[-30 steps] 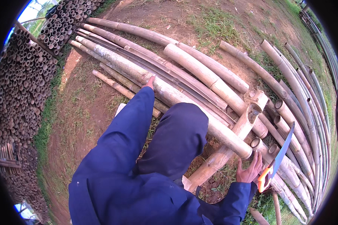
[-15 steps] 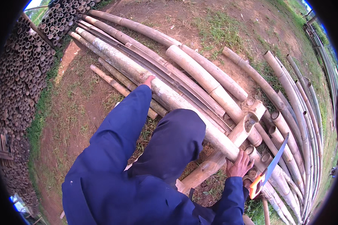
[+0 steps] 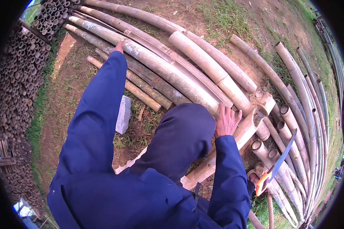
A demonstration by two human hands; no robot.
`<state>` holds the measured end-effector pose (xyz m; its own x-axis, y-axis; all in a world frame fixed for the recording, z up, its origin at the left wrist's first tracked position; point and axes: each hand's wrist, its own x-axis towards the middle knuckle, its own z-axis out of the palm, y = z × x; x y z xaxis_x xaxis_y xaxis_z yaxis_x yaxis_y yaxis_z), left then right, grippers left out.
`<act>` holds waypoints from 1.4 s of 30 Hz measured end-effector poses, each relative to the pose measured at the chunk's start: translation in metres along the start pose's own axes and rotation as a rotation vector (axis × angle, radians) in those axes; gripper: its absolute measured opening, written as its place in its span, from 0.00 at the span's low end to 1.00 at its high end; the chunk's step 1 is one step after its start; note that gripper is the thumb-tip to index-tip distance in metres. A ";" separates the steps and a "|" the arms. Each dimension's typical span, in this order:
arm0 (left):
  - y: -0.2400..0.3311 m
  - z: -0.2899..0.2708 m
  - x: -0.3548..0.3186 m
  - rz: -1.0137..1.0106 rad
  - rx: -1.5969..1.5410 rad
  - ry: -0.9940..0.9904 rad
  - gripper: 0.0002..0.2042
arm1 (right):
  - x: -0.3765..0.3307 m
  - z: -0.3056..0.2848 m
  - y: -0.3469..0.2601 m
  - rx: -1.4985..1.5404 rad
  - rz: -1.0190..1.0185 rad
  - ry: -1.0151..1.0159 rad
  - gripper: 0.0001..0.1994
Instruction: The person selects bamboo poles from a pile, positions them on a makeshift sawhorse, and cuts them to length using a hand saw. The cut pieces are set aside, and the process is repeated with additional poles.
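A long, pale, blotchy bamboo pole [image 3: 156, 63] runs from the far left toward my right knee. My left hand [image 3: 118, 46] is closed on its far part, some of the fingers hidden by the pole and sleeve. At the pole's near end is my right hand [image 3: 226, 120], its fingers bent over the end and the thumb apart. Just right of that hand, a thick bamboo piece [image 3: 249, 128] with a notch cut in its top slants under the work. A handsaw [image 3: 276, 168] with a blue blade and orange handle stands tilted among bamboo at the right.
Split and whole bamboo poles [image 3: 202, 59] lie beyond the held one, and thinner ones [image 3: 141, 93] nearer me. A grey block [image 3: 123, 114] sits on the ground by my left arm. Stacked bamboo [image 3: 19, 76] fills the left side; more long poles [image 3: 311, 114] lie at the right.
The pole has shifted toward the far left, its near end drawn back from beyond the notched piece. Both my hands have moved along with it.
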<state>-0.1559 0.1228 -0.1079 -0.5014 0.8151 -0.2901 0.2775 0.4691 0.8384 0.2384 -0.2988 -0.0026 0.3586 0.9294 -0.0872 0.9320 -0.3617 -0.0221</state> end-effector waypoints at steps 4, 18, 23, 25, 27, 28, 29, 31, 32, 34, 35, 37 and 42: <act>-0.024 -0.035 -0.012 0.124 0.173 -0.028 0.50 | 0.004 0.029 -0.006 0.044 0.036 -0.125 0.35; -0.010 0.016 -0.172 0.585 0.276 -0.611 0.35 | -0.230 0.017 0.043 0.573 0.348 -0.129 0.27; 0.087 0.021 -0.291 0.423 0.318 -1.373 0.30 | -0.344 -0.001 0.051 0.470 0.555 -0.127 0.28; 0.109 0.022 -0.337 0.432 0.370 -1.689 0.30 | -0.379 -0.015 0.050 0.413 0.637 -0.180 0.28; 0.124 0.021 -0.371 0.484 0.443 -2.027 0.30 | -0.412 -0.024 0.054 0.357 0.684 -0.263 0.29; 0.129 0.028 -0.381 0.499 0.441 -2.097 0.29 | -0.430 -0.027 0.053 0.299 0.713 -0.256 0.29; 0.136 0.031 -0.387 0.510 0.450 -2.149 0.29 | -0.448 -0.026 0.052 0.254 0.725 -0.253 0.30; 0.139 0.043 -0.393 0.463 0.463 -2.097 0.27 | -0.471 -0.032 0.052 0.144 0.784 -0.246 0.31; 0.129 0.055 -0.394 0.416 0.472 -1.991 0.27 | -0.479 -0.038 0.050 0.086 0.830 -0.234 0.32; 0.104 0.083 -0.377 0.642 0.624 -1.729 0.26 | -0.492 -0.043 0.053 0.004 0.929 -0.163 0.34; 0.092 0.099 -0.362 0.908 0.780 -1.540 0.25 | -0.500 -0.037 0.057 -0.006 0.987 -0.092 0.35; 0.042 0.136 -0.336 1.147 1.039 -1.138 0.29 | -0.533 -0.011 0.072 0.027 1.021 0.158 0.36; -0.022 0.157 -0.322 1.159 1.180 -0.987 0.26 | -0.552 -0.006 0.077 0.242 1.184 0.356 0.39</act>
<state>0.1280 -0.0969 -0.1048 0.7607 0.5269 -0.3792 0.6269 -0.7479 0.2183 0.1124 -0.8398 0.0497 0.9954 -0.0188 0.0937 0.0102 -0.9541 -0.2995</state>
